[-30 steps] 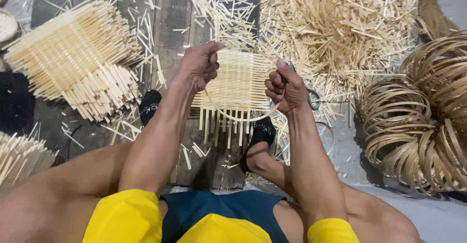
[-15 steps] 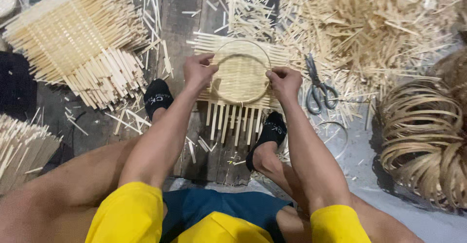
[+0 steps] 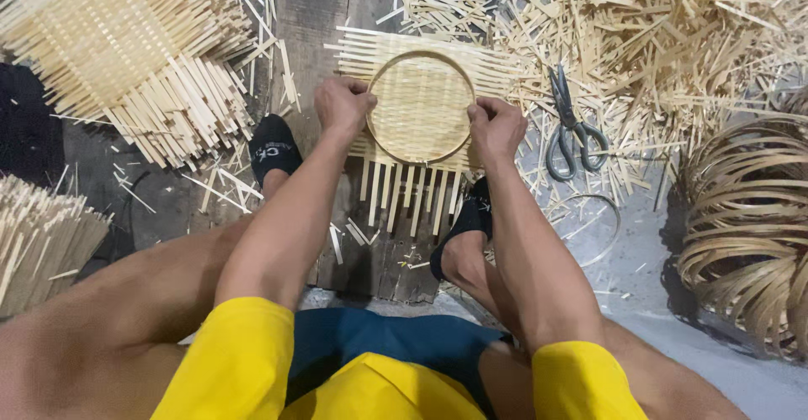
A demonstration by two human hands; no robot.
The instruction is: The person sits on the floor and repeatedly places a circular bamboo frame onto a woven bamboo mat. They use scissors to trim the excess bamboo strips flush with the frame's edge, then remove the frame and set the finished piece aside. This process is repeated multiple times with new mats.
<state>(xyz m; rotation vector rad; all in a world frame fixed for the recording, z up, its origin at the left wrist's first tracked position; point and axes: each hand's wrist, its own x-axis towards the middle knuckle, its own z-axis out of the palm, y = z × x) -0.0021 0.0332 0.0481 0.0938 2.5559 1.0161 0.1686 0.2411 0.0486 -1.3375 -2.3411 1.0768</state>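
Woven bamboo mat (image 3: 421,108) at 12 o'clock on the floor planks (image 3: 320,16); left hand (image 3: 341,104) and right hand (image 3: 497,125) grip closed on the hoop (image 3: 418,55), pressing. Weaving looks done, strip ends untrimmed, scissors (image 3: 572,125) at 2 o'clock.

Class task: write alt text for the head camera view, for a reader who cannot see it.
Seen from above, a seated person's left hand and right hand press a round bamboo hoop onto a woven bamboo mat on a wooden board. Grey scissors lie to the right among bamboo offcuts, near a coil of bamboo hoops.
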